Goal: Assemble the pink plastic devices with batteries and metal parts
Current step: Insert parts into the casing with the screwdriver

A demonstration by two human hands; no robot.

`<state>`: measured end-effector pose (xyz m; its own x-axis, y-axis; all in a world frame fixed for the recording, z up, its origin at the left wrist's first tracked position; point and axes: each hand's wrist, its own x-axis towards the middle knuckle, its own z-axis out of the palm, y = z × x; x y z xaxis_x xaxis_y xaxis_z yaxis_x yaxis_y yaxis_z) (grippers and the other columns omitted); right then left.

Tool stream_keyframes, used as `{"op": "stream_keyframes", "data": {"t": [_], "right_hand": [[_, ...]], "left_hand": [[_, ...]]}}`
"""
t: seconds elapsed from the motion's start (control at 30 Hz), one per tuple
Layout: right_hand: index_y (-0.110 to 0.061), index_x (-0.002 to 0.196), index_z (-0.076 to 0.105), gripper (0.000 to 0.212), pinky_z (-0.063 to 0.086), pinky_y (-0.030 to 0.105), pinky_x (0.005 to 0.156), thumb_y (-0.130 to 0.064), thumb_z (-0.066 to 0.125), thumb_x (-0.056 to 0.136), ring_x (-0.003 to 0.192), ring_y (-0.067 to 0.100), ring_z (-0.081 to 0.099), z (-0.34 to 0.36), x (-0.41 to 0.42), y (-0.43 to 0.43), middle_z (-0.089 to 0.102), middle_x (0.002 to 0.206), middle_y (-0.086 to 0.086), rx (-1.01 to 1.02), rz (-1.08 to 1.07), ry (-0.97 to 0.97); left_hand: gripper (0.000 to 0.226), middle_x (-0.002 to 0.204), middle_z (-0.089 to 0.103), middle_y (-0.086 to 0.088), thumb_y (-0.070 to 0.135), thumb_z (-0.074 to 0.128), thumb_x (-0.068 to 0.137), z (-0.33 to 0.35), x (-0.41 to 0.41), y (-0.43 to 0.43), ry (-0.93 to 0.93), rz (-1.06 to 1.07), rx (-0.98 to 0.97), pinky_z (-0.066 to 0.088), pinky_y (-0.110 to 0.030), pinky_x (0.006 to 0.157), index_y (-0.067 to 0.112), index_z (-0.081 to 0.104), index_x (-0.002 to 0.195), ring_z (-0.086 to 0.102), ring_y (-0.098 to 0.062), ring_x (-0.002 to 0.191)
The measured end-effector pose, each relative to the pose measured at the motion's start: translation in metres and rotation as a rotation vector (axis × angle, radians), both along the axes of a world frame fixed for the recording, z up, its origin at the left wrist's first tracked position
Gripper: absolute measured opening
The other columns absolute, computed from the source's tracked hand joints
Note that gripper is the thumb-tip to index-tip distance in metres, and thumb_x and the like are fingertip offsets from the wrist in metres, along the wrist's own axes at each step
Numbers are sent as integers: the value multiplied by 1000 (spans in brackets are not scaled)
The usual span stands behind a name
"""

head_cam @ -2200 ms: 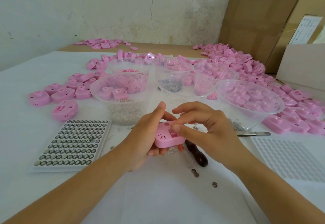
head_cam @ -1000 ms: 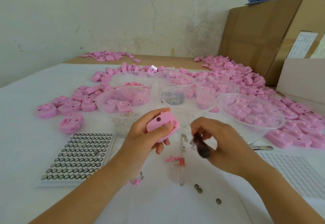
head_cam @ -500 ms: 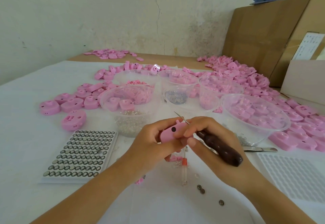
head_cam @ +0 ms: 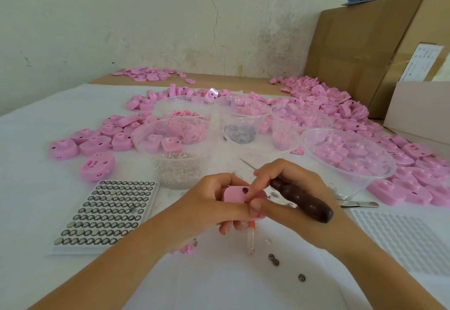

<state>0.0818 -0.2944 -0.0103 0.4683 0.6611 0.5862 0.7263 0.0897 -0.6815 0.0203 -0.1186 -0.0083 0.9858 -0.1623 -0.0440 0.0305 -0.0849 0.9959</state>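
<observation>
Two hands worked at the middle of the white-covered desk (head_cam: pixel 36 188). The left hand (head_cam: pixel 207 202) had its grip clamped on one small rounded pink plastic device (head_cam: pixel 233 195), held just above the desk, with one dark round hole showing in its upper face. The right hand (head_cam: pixel 289 188) had its grip closed round one pointed tool (head_cam: pixel 303 200) with a dark brown handle and a thin metal spike. The spike stuck out past the knuckles toward the bowls, while that hand's forefinger (head_cam: pixel 254 183) and thumb pressed on the device.

Three loose silver button cells (head_cam: pixel 276 262) lay near the right wrist, two touching and one apart. One white tray of button cells (head_cam: pixel 107 212), nearly full, sat to the left, and one empty white dimpled tray (head_cam: pixel 401 241) to the right. One pair of metal tweezers (head_cam: pixel 358 204) lay beside that tray. One clear tube with a red cap (head_cam: pixel 250 236) lay under the hands. At least six clear plastic bowls (head_cam: pixel 143 150) stood beyond them. The pink shells (head_cam: pixel 95 145) heaped around the bowls were too many to count.

Half a second earlier the hold was nearly the same. A second earlier the hands were apart. Two seconds earlier the tool lay on the desk and both hands held the device.
</observation>
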Motion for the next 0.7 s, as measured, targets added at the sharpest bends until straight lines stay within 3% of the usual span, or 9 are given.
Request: {"op": "stream_keyframes", "data": {"t": [0.13,0.3,0.5,0.7], "right_hand": [[-13,86,58,9,48,45,83,-15,66,84,79,22,64,-3,-1,2,64,81,-2,-36,12,-21],[-13,88,57,6,49,41,67,-15,62,87,77,25,60,-2,-4,2,61,80,-4,-47,-31,-61],[-21,83,58,9,43,14,70,-14,64,83,79,9,58,-2,-10,5,59,81,-13,-75,-224,-188],[-18,82,58,7,45,18,64,-18,64,85,71,13,59,1,-16,5,61,75,-8,29,-223,-91]], "left_hand": [[41,65,66,1,18,78,62,0,-1,-1,31,1,61,41,-16,45,8,63,99,56,-10,54],[37,71,67,-2,13,81,67,2,-1,-1,48,-16,43,43,-17,47,8,64,99,58,-11,57],[20,78,68,-5,9,74,74,0,-3,-3,50,-54,-25,45,-15,52,12,68,93,61,-12,62],[15,78,68,-12,17,79,72,1,-3,-3,9,-2,-90,47,-17,52,20,75,86,63,-14,61]]}}
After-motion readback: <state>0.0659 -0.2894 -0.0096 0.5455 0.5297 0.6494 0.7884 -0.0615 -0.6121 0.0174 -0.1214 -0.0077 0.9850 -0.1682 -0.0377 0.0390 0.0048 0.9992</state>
